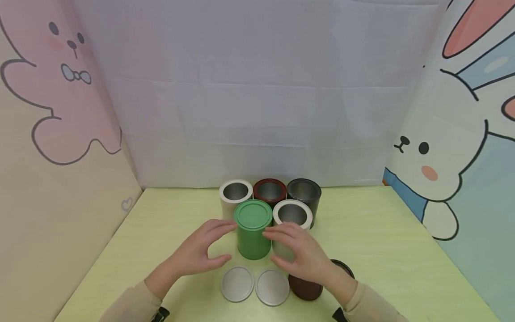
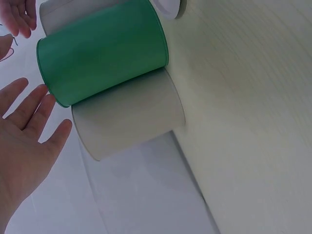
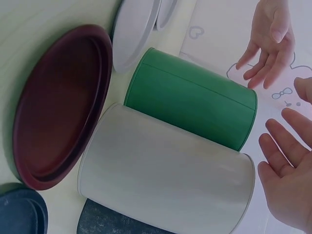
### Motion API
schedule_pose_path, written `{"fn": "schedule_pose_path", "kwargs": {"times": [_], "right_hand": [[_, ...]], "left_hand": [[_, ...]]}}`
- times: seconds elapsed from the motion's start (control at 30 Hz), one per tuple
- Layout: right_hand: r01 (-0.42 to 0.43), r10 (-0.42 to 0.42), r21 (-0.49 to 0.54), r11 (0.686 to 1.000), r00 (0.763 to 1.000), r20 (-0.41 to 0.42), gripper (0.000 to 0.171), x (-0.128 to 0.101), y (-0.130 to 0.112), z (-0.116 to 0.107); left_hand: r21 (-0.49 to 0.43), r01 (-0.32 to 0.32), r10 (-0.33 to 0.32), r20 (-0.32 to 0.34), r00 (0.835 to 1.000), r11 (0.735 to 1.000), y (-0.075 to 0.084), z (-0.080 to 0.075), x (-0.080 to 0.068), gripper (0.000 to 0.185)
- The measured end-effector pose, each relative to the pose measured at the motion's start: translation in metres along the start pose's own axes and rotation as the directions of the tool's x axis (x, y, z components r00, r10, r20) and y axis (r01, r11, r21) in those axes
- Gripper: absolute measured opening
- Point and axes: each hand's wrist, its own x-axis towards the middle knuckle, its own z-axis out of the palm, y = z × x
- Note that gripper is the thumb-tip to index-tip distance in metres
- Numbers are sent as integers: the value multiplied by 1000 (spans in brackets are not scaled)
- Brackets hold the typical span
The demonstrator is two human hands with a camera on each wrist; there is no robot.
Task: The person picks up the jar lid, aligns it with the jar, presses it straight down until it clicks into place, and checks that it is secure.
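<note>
A pale green tabletop (image 1: 382,250) carries five tins clustered at centre. The green tin (image 1: 252,230), lid on, stands in front, touching a white open tin (image 1: 293,213) at its 3 o'clock. The left hand (image 1: 199,252) at 9 o'clock and the right hand (image 1: 299,252) at 3 o'clock flank it, fingers spread wide, holding nothing. A good grip would close evenly on both sides, keeping it upright and clear of the loose lids (image 1: 254,285) at 6 o'clock.

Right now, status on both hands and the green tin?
Left hand and right hand open, flanking the lidded green tin, no grip. White tin close behind right fingers.
</note>
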Motion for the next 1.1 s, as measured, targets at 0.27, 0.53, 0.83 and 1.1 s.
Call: {"fn": "schedule_pose_path", "kwargs": {"times": [0.27, 0.53, 0.83, 1.1], "right_hand": [[56, -56, 14, 998, 998, 24, 53, -2, -4, 9], [68, -69, 8, 998, 995, 71, 52, -11, -5, 26], [-16, 19, -22, 1000, 987, 160, 57, -29, -5, 46], [-4, 27, -93, 996, 968, 251, 62, -33, -4, 59]], "left_hand": [[-13, 8, -8, 2, 1000, 1000, 5, 5, -6, 65], [-29, 33, -32, 21, 999, 999, 6, 15, -17, 62], [-6, 47, -46, 71, 996, 999, 3, 30, -31, 64], [39, -4, 0, 101, 995, 999, -3, 43, -42, 71]]}}
